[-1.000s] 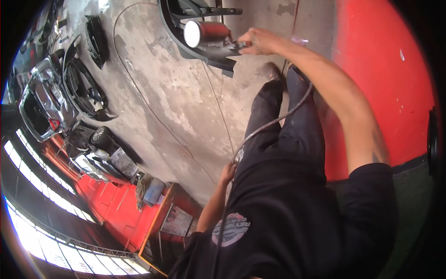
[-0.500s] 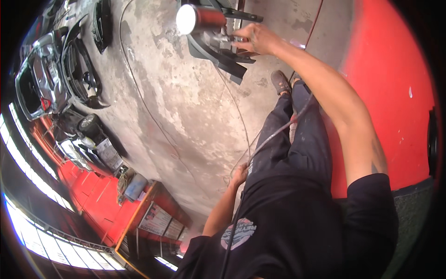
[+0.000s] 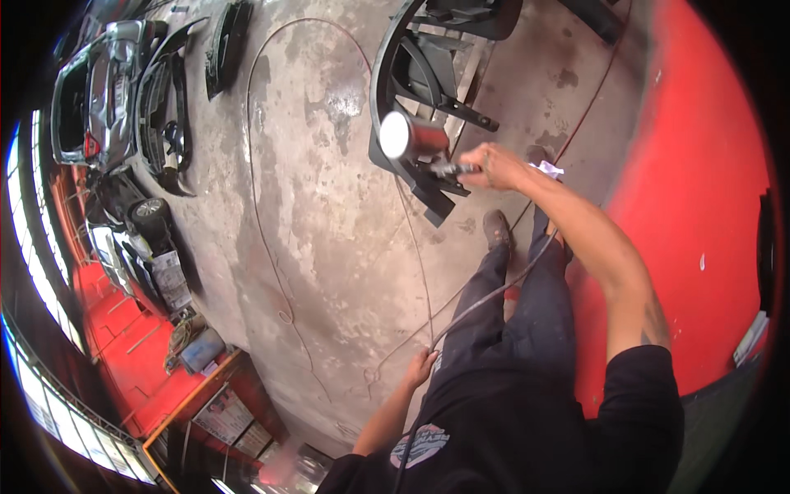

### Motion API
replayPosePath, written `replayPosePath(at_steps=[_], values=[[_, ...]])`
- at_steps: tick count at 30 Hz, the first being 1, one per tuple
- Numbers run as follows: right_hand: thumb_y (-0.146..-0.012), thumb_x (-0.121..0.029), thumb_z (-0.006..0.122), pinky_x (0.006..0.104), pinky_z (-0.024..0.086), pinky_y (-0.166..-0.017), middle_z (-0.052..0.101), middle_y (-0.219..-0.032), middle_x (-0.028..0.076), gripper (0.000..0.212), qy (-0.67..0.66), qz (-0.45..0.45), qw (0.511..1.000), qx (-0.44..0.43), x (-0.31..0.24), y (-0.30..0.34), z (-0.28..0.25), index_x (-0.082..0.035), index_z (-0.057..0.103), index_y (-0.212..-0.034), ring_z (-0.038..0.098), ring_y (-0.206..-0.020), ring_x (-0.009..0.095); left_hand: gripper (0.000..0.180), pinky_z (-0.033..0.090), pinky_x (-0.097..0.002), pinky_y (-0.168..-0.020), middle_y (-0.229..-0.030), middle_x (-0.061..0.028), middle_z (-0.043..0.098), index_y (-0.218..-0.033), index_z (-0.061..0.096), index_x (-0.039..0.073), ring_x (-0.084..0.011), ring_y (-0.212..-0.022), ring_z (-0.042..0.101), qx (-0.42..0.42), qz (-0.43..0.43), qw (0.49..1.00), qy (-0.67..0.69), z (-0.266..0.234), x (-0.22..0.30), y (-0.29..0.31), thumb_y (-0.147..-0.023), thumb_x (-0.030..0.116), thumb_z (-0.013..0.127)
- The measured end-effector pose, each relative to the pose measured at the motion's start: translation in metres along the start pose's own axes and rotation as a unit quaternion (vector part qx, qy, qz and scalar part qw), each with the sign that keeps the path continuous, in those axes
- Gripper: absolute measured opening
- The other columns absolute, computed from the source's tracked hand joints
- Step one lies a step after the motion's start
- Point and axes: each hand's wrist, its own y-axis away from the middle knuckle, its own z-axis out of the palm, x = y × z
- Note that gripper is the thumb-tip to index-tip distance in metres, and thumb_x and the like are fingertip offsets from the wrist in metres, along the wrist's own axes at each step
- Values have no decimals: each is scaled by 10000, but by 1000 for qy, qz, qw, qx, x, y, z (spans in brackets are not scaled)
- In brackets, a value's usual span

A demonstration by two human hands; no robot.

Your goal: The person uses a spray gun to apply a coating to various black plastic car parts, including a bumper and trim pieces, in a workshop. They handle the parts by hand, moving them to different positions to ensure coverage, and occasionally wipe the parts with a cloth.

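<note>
My right hand (image 3: 499,168) is stretched out ahead, its fingers wrapped round the handle of a spray gun (image 3: 451,169). The gun carries a dark red cup with a white round end, slightly blurred. Just beyond and beneath it is a curved black plastic car part (image 3: 383,74), resting on a stand that is partly hidden. Down by my left hip, my left hand (image 3: 421,367) is closed round a grey air hose (image 3: 498,292). The hose crosses in front of my legs; some of my left fingers are hidden.
On the right runs a large red surface (image 3: 666,222). More hose (image 3: 248,140) loops over the stained concrete floor (image 3: 329,247). At the far left are a damaged car body panel (image 3: 111,90), black bumpers (image 3: 164,115) and a wheel (image 3: 150,212). A cabinet (image 3: 226,412) stands lower left.
The view has swung, so the floor things and the black part appear shifted. The gun in my right hand appears lower and further right. Both hands keep their holds.
</note>
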Motion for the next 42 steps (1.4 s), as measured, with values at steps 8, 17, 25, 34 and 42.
replayPosePath(at_steps=[8,17,25,34,42], values=[[-918,-346,716,438,529,-728,709,-927,201,352,-77,90,910,398,32,-87,-38,-82,696,-1151,688,-863,382,357,492,-461,-868,-1004,-288,667,-1112,627,-35,-410,-994,659,18,-4,997,74,41,2,21,-1049,295,503],[-867,-300,765,413,530,-681,698,-831,186,296,-145,-61,979,133,34,-49,-14,-71,716,-1049,701,-756,322,405,478,-523,-887,-1035,-320,656,-1061,634,-27,-492,-1045,614,15,1,998,-55,19,49,0,-1030,354,501],[-911,-374,700,474,543,-780,725,-965,202,351,-121,90,947,284,60,-104,-77,-77,712,-1096,691,-885,404,474,473,-525,-882,-1041,-331,657,-1055,640,-25,-495,-1053,617,-17,-9,1000,-18,7,93,-13,-1037,423,484],[-936,-373,686,496,522,-701,707,-836,199,295,-32,193,801,565,95,-111,-169,-89,690,-1014,687,-808,424,512,469,-518,-891,-1034,-346,658,-1054,632,-58,-481,-1039,638,20,-35,997,58,21,103,-16,-1043,433,488],[-863,-381,766,413,545,-737,728,-927,199,460,-116,71,944,300,78,-104,-119,-78,705,-1204,703,-783,301,507,478,-525,-818,-951,-318,669,-1012,638,-40,-474,-956,652,4,-33,999,-17,6,124,-24,-1028,452,512]])
